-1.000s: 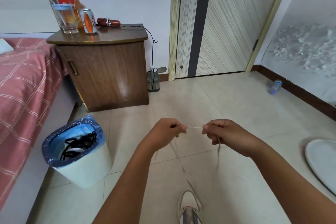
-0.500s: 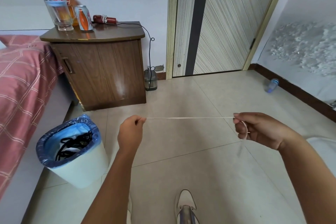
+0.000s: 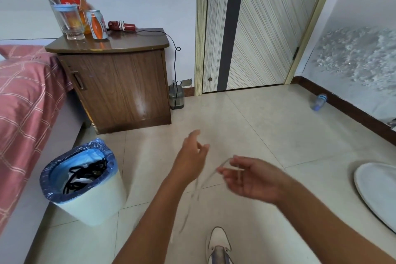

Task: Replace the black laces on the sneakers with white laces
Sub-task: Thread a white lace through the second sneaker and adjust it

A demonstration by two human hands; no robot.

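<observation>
A thin white lace (image 3: 202,184), blurred by motion, hangs from my right hand (image 3: 252,178) and trails down toward the floor. My right hand holds it near one end, with the fingers loosely curled round it. To the left and slightly higher, my left hand (image 3: 190,156) has its fingers spread and holds nothing, though the lace passes close under it. The toe of a white sneaker (image 3: 218,242) shows at the bottom edge. The black laces (image 3: 85,174) lie in a tangle inside the bin.
A white bin (image 3: 92,208) with a blue liner stands on the tile floor at the left, beside a bed with a pink cover (image 3: 23,96). Behind it is a wooden nightstand (image 3: 120,83) carrying a bottle, jar and can. A white round object (image 3: 377,191) lies at right.
The hands had the lace stretched taut between them. Now my left hand has let go and opened, both hands have come closer together, and the lace hangs slack from my right hand.
</observation>
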